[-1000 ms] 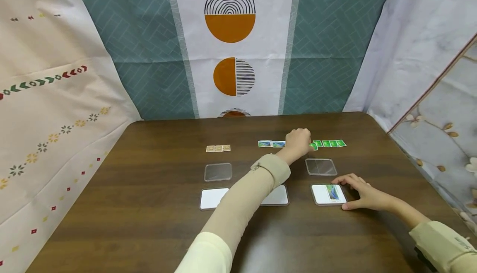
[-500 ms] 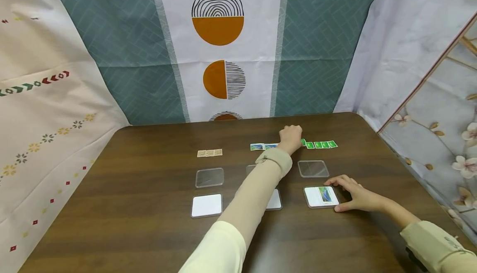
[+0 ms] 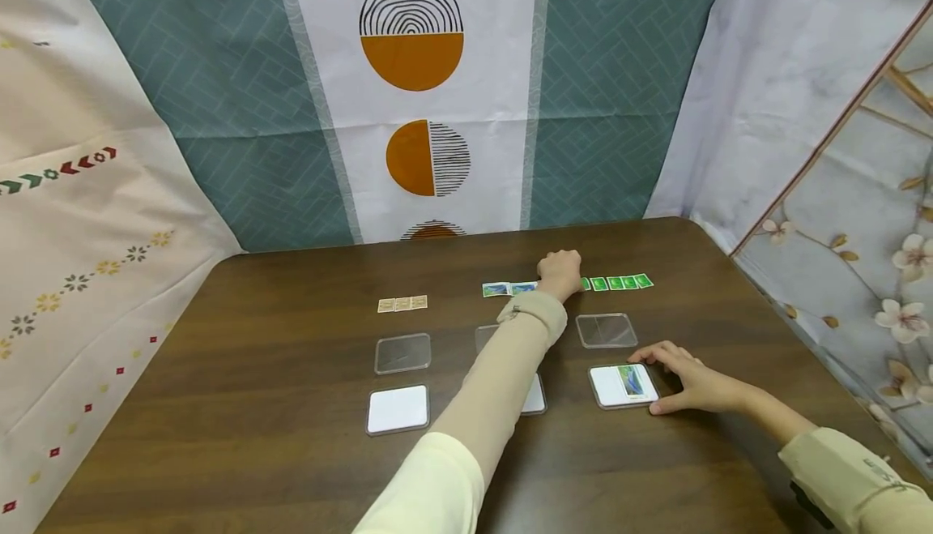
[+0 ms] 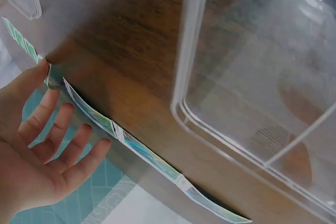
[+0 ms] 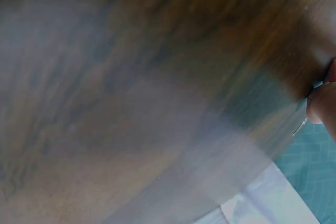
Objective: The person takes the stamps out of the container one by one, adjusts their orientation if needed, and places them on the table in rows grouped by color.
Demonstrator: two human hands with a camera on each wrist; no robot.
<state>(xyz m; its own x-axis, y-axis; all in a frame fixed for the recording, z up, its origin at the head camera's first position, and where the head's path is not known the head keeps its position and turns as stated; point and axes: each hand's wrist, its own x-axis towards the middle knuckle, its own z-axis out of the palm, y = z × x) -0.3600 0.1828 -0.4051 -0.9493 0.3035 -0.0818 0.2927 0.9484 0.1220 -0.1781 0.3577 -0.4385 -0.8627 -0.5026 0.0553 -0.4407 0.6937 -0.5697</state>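
Observation:
At the back of the table my left hand (image 3: 560, 273) pinches a green stamp (image 4: 51, 80) between thumb and index finger; the other fingers are spread. The stamp bends between the fingertips in the left wrist view. Right of this hand runs a row of green stamps (image 3: 615, 283), and left of it a row of blue-green landscape stamps (image 3: 509, 289). My right hand (image 3: 688, 382) grips the right end of a shallow plastic case (image 3: 607, 388), thumb at the near corner and fingers at the far one. Inside, a landscape stamp (image 3: 636, 380) lies on a white card.
Clear lids (image 3: 402, 353) lie behind the cases, one at the right (image 3: 607, 330). Another white-card case (image 3: 397, 410) sits at the left, and a third (image 3: 534, 396) is partly hidden by my left arm. Tan stamps (image 3: 402, 304) lie at the back left.
The head view has turned right, so the scene sits further left. A green stamp that stuck out beside my left hand is now mostly hidden behind it. My right hand stays at the case.

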